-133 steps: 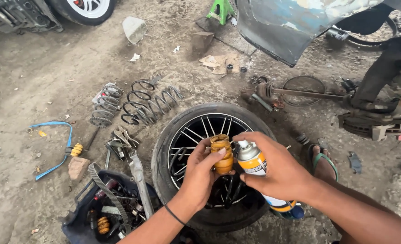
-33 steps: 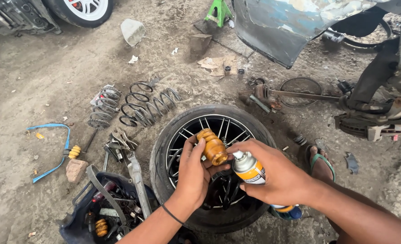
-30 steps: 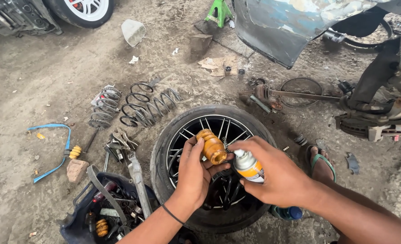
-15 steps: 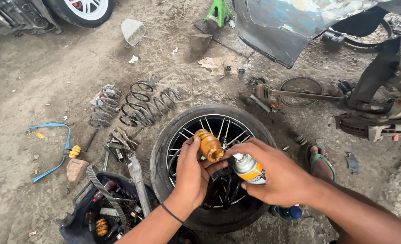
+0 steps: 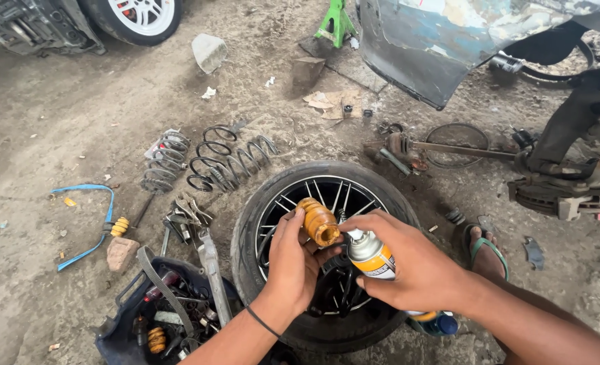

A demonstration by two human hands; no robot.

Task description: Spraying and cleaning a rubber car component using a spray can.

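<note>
My left hand grips a ribbed yellow rubber bump stop, holding it tilted above a wheel. My right hand is wrapped around a spray can with a white top and orange body, its nozzle close to the bump stop's lower end. Both hands hover over a black alloy wheel with its tyre, which lies flat on the dirt ground.
Coil springs and a strut lie left of the wheel. A dark tool bag with tools sits lower left, a blue strap beyond it. A sandalled foot is at right, near car suspension parts.
The bump stop has been tilted and turned in my left hand while the can stayed beside it, shifting slightly; both hands remain over the wheel.
</note>
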